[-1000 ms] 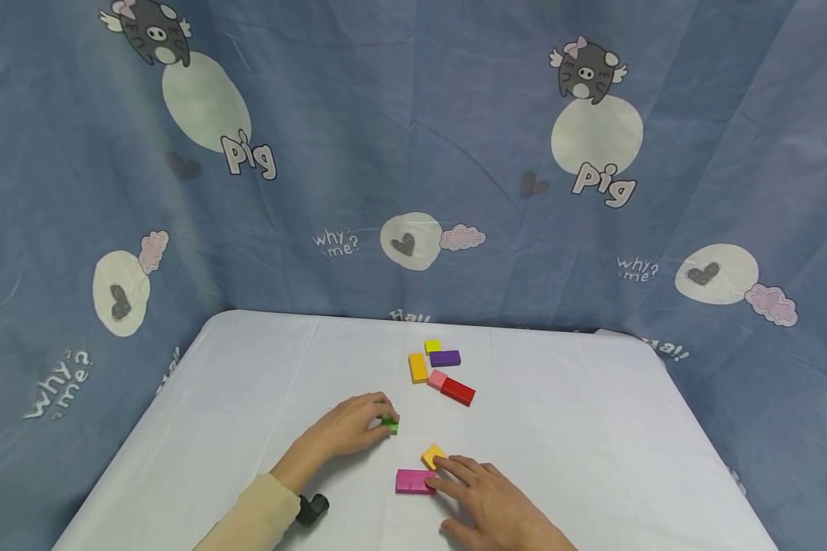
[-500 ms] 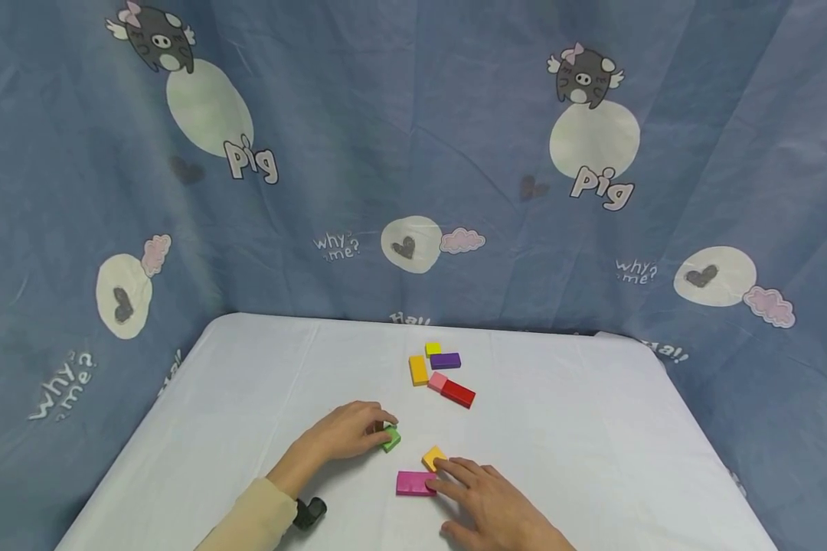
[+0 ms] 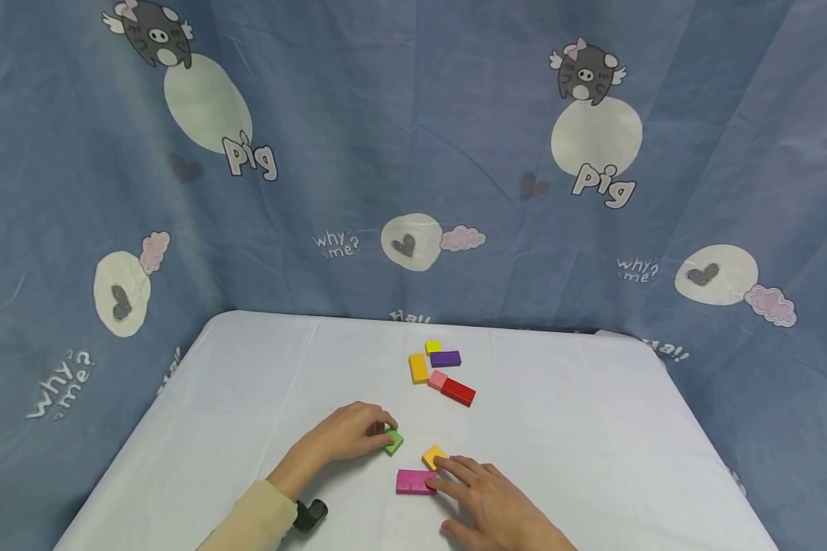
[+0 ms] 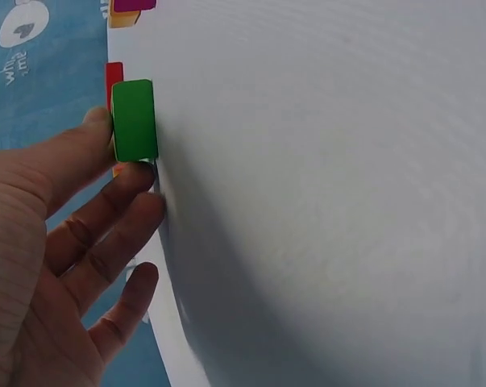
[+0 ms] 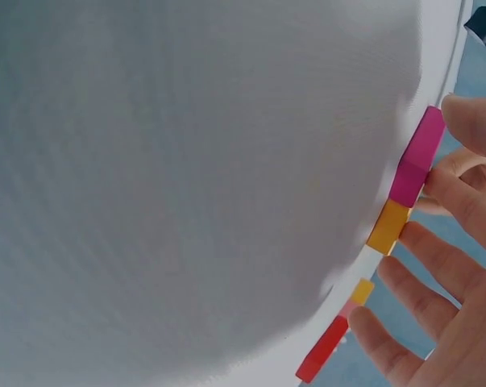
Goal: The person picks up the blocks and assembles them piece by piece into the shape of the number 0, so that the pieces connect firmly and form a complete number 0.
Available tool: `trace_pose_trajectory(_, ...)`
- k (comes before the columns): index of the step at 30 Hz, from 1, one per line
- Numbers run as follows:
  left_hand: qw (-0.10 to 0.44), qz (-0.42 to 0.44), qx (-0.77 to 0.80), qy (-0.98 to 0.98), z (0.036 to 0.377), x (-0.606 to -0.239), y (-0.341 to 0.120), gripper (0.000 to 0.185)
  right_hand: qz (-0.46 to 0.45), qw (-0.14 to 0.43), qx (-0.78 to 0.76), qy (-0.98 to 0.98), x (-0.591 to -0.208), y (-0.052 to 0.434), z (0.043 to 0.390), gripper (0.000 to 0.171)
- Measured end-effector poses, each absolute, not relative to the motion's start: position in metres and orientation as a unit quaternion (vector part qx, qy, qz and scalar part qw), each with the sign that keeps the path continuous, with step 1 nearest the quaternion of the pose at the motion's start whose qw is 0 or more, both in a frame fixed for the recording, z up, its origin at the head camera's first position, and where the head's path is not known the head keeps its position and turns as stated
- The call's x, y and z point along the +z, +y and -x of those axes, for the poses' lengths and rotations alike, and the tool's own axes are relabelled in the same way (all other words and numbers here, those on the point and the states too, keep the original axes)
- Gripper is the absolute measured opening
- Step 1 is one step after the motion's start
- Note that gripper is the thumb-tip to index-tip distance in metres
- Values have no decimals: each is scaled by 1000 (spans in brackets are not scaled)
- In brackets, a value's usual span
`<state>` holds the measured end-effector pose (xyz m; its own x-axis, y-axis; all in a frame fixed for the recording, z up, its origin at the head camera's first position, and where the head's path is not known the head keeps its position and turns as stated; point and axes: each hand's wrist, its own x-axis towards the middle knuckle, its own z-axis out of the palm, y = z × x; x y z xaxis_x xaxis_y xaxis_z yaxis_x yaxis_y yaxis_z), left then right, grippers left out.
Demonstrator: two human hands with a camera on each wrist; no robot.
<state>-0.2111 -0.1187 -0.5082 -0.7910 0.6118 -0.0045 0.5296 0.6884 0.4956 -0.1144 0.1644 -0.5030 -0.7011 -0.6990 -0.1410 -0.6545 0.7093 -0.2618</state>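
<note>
My left hand [image 3: 350, 432] pinches a small green block [image 4: 135, 121] between thumb and index finger; its other fingers spread loosely in the left wrist view. In the head view the green block [image 3: 393, 441] sits low at the table, left of a small orange block [image 3: 433, 457]. A magenta block [image 3: 413, 482] lies just nearer than the orange one. My right hand [image 3: 491, 501] has its fingers extended, one fingertip on the magenta block and another at the orange block. The right wrist view also shows the magenta block [image 5: 418, 157] and orange block [image 5: 388, 226] by the fingertips.
Farther back on the white table [image 3: 579, 428] lie a yellow block [image 3: 433, 347], a purple block [image 3: 445, 359], an orange-yellow block [image 3: 419, 369], a pink block [image 3: 437, 379] and a red block [image 3: 458, 392]. A blue patterned cloth [image 3: 496, 283] hangs behind.
The green block has turned in my left fingers and shifted slightly nearer, toward the orange block. My right hand has stayed in place.
</note>
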Motion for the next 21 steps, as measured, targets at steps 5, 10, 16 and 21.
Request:
trace_pose_trajectory(5, 92, -313, 251, 911, 213, -508, -117, 23, 360, 125, -102, 919, -501, 165, 115, 61)
trace_pose_trajectory(10, 87, -319, 269, 905, 211, -511, -119, 17, 347, 153, -112, 919, -500, 164, 113, 62)
trace_pose_trajectory(16, 74, -333, 266, 901, 210, -517, -121, 8, 351, 162, -105, 916, -501, 162, 113, 60)
trace_pose_trajectory(21, 63, -329, 250, 908, 214, -513, -117, 14, 349, 148, -95, 920, -500, 164, 115, 62)
